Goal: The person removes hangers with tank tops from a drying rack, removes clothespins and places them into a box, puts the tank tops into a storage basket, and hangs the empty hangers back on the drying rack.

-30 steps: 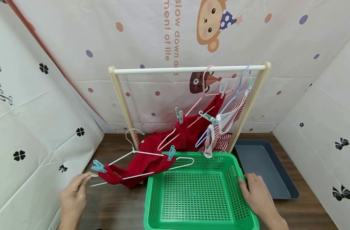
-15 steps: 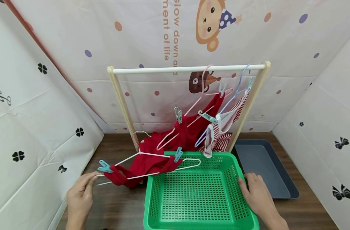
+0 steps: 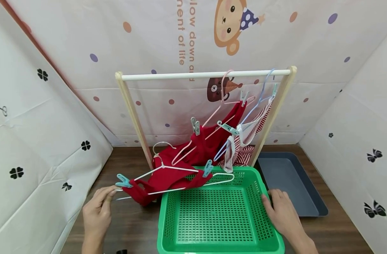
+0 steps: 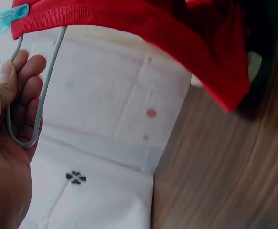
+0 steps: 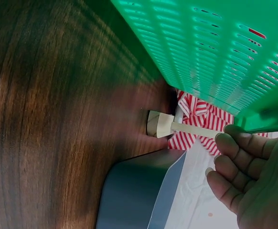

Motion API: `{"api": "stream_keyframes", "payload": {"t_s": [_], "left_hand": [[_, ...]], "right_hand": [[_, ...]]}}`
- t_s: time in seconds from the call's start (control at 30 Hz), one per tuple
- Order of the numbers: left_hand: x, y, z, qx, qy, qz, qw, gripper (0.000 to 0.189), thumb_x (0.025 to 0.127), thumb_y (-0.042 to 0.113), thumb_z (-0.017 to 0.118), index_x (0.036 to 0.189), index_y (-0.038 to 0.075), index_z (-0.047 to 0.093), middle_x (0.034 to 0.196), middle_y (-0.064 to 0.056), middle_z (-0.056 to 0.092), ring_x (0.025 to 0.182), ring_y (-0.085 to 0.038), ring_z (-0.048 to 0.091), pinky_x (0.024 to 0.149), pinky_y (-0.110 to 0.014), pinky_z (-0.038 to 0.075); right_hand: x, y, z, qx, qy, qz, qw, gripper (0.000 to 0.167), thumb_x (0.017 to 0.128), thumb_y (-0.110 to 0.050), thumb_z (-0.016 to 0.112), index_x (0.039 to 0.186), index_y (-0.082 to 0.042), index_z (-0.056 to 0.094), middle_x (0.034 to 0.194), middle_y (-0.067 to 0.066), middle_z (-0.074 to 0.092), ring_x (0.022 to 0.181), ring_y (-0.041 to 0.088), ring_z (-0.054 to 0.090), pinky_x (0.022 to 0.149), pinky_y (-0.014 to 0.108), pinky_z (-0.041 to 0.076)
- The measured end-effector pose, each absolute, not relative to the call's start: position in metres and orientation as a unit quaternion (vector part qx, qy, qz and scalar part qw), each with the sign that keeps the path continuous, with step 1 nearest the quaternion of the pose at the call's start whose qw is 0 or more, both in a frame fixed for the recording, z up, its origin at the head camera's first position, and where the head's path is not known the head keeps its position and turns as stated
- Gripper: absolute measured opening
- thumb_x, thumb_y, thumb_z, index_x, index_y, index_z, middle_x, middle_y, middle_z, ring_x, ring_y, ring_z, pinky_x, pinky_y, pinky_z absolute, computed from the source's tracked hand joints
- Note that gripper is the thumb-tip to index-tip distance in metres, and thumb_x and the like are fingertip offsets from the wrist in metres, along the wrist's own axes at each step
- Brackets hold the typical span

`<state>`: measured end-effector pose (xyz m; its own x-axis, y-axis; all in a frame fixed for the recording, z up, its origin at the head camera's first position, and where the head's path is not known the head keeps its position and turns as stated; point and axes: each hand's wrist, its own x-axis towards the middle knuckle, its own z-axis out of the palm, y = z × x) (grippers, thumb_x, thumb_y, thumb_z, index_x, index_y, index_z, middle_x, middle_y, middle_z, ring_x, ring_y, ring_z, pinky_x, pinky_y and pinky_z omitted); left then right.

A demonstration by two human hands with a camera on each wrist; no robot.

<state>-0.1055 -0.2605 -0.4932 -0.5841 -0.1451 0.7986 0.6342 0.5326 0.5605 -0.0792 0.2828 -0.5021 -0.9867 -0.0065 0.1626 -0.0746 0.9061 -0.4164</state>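
Observation:
My left hand (image 3: pixel 98 208) grips the end of a white clothes hanger (image 3: pixel 166 191) between thumb and fingers. A red garment (image 3: pixel 168 176) is fastened to the hanger by two light blue clothespins (image 3: pixel 208 168), one near each end. The hanger's far end reaches over the green basket (image 3: pixel 160 225), and its hook stands up near the rack's left post. On the basket's right rim lies my right hand (image 3: pixel 285 215), thumb inside and fingers outside. In the right wrist view those fingers (image 5: pixel 234 162) curl just below the rim.
Behind the basket stands a rack with a white bar (image 3: pixel 180 76). A pink hanger (image 3: pixel 212 114) with red clothing and a blue hanger (image 3: pixel 263 90) with a striped garment (image 3: pixel 236 151) hang at its right. A dark grey tray (image 3: pixel 295 183) lies right of the basket.
My left hand has moved right and slightly up, carrying the hanger and red garment further over the basket. My right hand stays on the rim.

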Motion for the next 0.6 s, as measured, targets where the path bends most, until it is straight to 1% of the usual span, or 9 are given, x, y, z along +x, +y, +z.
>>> {"api": "stream_keyframes", "payload": {"t_s": [0.07, 0.2, 0.37, 0.5, 0.6], "left_hand": [[-0.107, -0.254, -0.491, -0.164, -0.763, -0.458, 0.426, 0.017, 0.099, 0.001, 0.067, 0.098, -0.013, 0.076, 0.089, -0.021, 0.072, 0.096, -0.001, 0.065, 0.085, -0.010, 0.049], [-0.110, -0.242, -0.489, -0.174, -0.756, -0.469, 0.422, 0.010, 0.094, -0.012, 0.067, 0.098, -0.012, 0.076, 0.089, -0.022, 0.072, 0.098, -0.001, 0.065, 0.086, -0.010, 0.049], [-0.113, -0.229, -0.490, -0.182, -0.755, -0.479, 0.409, 0.020, 0.089, -0.025, 0.066, 0.100, -0.012, 0.076, 0.091, -0.022, 0.072, 0.097, -0.001, 0.065, 0.085, -0.009, 0.050], [-0.115, -0.220, -0.489, -0.192, -0.755, -0.483, 0.400, 0.023, 0.086, -0.027, 0.066, 0.100, -0.012, 0.076, 0.091, -0.022, 0.072, 0.097, -0.001, 0.065, 0.085, -0.010, 0.050], [-0.116, -0.213, -0.488, -0.195, -0.755, -0.485, 0.396, 0.021, 0.087, -0.023, 0.067, 0.100, -0.010, 0.076, 0.090, -0.021, 0.073, 0.096, -0.002, 0.066, 0.084, -0.010, 0.050]], "right_hand": [[-0.079, 0.283, -0.502, 0.019, -0.973, 0.216, 0.079, 0.035, 0.112, -0.028, 0.055, 0.117, 0.006, 0.066, 0.108, 0.015, 0.066, 0.092, 0.029, 0.053, 0.076, 0.047, 0.045], [-0.079, 0.282, -0.501, 0.015, -0.973, 0.217, 0.075, 0.036, 0.113, -0.028, 0.055, 0.118, 0.006, 0.065, 0.109, 0.016, 0.066, 0.092, 0.029, 0.053, 0.076, 0.048, 0.046], [-0.079, 0.283, -0.502, 0.016, -0.973, 0.219, 0.076, 0.034, 0.112, -0.027, 0.057, 0.117, 0.006, 0.065, 0.109, 0.016, 0.066, 0.093, 0.030, 0.053, 0.076, 0.049, 0.046], [-0.080, 0.283, -0.502, 0.016, -0.972, 0.221, 0.078, 0.033, 0.111, -0.026, 0.057, 0.117, 0.005, 0.065, 0.110, 0.017, 0.066, 0.094, 0.030, 0.054, 0.075, 0.049, 0.046], [-0.079, 0.283, -0.502, 0.016, -0.972, 0.223, 0.079, 0.033, 0.112, -0.026, 0.057, 0.118, 0.005, 0.064, 0.111, 0.017, 0.066, 0.095, 0.031, 0.054, 0.075, 0.049, 0.046]]}}
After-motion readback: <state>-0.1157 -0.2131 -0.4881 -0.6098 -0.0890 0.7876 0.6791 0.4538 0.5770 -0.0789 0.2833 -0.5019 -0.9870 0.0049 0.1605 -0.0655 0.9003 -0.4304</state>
